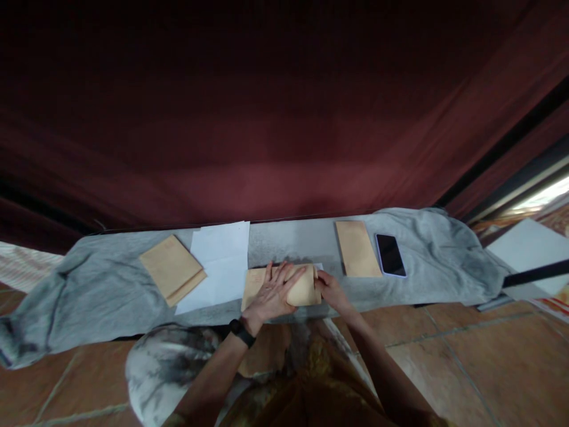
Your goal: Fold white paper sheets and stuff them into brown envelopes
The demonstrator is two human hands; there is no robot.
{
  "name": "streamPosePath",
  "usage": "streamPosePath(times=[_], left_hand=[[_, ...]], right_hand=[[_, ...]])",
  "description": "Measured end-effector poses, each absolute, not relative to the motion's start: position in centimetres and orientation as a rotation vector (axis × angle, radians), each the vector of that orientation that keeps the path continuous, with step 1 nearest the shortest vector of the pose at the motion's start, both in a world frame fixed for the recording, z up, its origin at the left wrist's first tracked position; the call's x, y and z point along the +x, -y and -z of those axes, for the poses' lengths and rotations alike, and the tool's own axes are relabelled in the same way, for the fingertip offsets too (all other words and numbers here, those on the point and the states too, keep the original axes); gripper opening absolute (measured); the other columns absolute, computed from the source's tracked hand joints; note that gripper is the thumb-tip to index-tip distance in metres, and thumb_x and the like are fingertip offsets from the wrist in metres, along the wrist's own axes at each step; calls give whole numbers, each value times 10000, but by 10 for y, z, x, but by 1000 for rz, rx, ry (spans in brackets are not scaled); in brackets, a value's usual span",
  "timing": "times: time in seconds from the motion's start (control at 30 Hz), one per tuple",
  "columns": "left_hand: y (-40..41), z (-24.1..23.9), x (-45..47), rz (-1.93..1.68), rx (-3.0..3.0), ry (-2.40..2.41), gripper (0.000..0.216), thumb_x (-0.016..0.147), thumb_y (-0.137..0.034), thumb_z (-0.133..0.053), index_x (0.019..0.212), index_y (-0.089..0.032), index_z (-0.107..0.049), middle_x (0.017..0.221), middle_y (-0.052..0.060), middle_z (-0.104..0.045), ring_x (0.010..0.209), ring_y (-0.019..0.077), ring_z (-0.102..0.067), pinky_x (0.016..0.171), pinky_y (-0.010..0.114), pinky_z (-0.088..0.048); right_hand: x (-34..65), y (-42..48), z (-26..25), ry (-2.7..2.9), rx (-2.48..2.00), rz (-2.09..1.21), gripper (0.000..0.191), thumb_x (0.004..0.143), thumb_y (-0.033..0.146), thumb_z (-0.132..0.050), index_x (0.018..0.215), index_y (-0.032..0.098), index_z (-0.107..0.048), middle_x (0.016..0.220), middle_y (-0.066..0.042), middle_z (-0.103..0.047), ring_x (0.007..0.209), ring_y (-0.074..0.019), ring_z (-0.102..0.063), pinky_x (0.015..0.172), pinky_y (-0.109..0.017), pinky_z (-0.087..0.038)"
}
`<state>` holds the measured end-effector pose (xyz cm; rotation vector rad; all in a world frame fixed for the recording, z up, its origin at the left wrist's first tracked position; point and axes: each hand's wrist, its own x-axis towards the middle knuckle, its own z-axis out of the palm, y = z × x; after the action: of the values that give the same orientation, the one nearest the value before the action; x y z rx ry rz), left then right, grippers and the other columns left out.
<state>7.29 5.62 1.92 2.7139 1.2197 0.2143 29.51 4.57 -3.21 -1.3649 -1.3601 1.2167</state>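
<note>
A brown envelope point(306, 289) lies on the grey cloth point(111, 290) right in front of me. My left hand point(274, 293) rests flat on it with fingers stretched out; a black watch sits on that wrist. At the envelope's right end my right hand point(329, 289) is closed in a pinch on the edge, where a bit of white paper shows.
A stack of brown envelopes point(171, 268) and white sheets point(220, 261) lie to the left. Another brown envelope point(358, 249) and a dark phone point(390, 255) lie to the right. A dark red curtain point(267, 118) hangs behind. Tiled floor below; white sheet point(528, 252) at far right.
</note>
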Motion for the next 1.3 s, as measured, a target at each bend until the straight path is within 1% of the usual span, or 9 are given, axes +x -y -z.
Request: streamPosePath(times=[0.2,0.37,0.5,0.63,0.8,0.87,0.97,1.13,1.3], left_hand=[[-51,-13,76,-295,2639,-1262,1123,679,-474,-798,1599,-253,-193,1569,164,-358,1450,371,-324,1221,587,-108],[-47,-10,78,-310,2625,-1229,1102,685,-546,-799,1589,-299,-219,1661,147,-190,1460,396,-303,1206,610,-114],[-47,-7,81,-248,2568,-1253,1188,648,-583,-823,1600,-299,-171,1650,157,-225,1467,395,-296,1205,617,-101],[-48,-4,81,-261,2530,-1245,1217,656,-578,-818,1608,-290,-117,1602,149,-324,1469,366,-297,1217,607,-80],[-46,-1,78,-298,2536,-1229,1239,645,-573,-824,1610,-260,-112,1601,155,-310,1481,375,-267,1223,615,-59],[-45,0,78,-276,2549,-1210,1229,639,-568,-831,1607,-287,-127,1617,146,-282,1488,380,-254,1218,628,-51],[-45,1,79,-235,2539,-1211,1226,634,-560,-837,1604,-296,-135,1620,156,-272,1489,384,-253,1208,645,-53],[-43,4,81,-295,2524,-1225,1228,638,-507,-844,1606,-294,-120,1607,148,-295,1489,373,-248,1217,628,-54],[-39,7,82,-323,2522,-1262,1244,645,-495,-843,1608,-282,-84,1612,144,-283,1495,377,-229,1216,633,-35]], right_hand=[[298,-46,28,1314,-1388,-1240,221,754,433,-569,772,221,-627,672,27,-610,671,-161,-538,648,-268,-448],[304,-41,18,1319,-1268,-1532,316,715,542,-669,750,228,-686,688,18,-665,719,-201,-607,718,-323,-501],[307,-44,22,1272,-1380,-1351,263,709,480,-653,780,229,-684,769,2,-692,797,-211,-612,752,-330,-506],[307,-40,26,1272,-1411,-1377,253,716,439,-635,843,223,-674,748,3,-682,730,-182,-610,631,-276,-502],[309,-26,29,1316,-1344,-1614,250,721,410,-636,856,206,-688,613,36,-622,487,-130,-524,476,-249,-456],[310,-25,32,1322,-1387,-1532,193,730,378,-623,821,217,-680,593,45,-599,479,-126,-505,496,-258,-460],[312,-27,36,1381,-1440,-1285,139,739,337,-612,812,227,-654,701,13,-658,637,-170,-601,633,-294,-503],[311,-25,37,1391,-1500,-1016,241,771,302,-588,998,222,-587,835,-27,-682,761,-204,-646,718,-321,-503],[308,-24,33,1447,-1423,-962,125,783,268,-525,879,229,-594,842,-29,-666,785,-200,-640,761,-326,-503]])
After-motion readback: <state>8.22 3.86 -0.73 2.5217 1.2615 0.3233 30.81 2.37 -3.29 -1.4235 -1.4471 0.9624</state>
